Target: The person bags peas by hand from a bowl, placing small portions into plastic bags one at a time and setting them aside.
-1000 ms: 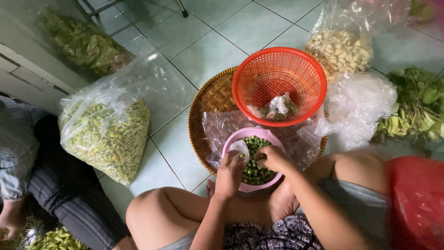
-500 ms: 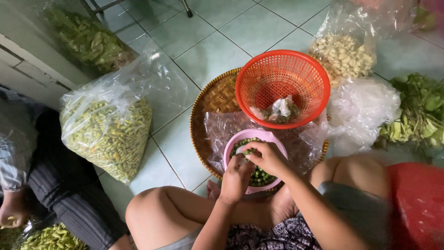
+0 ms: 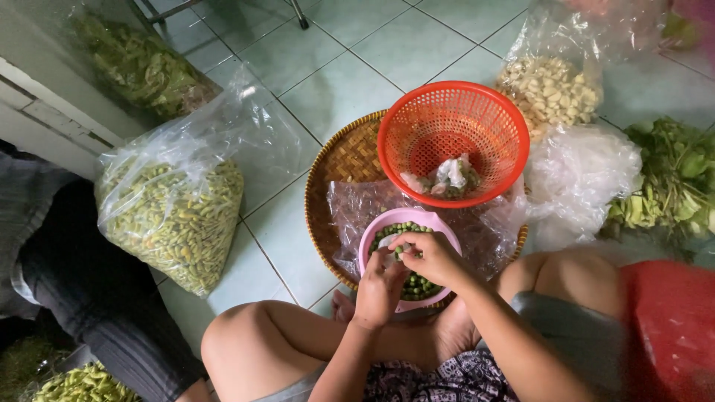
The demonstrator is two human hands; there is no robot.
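Both hands, left hand (image 3: 380, 286) and right hand (image 3: 430, 257), pinch a small green pod over a half-filled pink bowl (image 3: 439, 221) of shelled peas (image 3: 418, 285); a full bag of pods (image 3: 175, 216) waits on the floor.

**Bare arms, patterned shorts**

Both hands, the left (image 3: 378, 286) and the right (image 3: 432, 257), are bare, with no rings, gloves or watch showing. The forearms are uncovered, no sleeves reaching them. The knees are bare too. Just below the hands lies dark patterned cloth (image 3: 439, 380) with a small pale print, worn at the lap.
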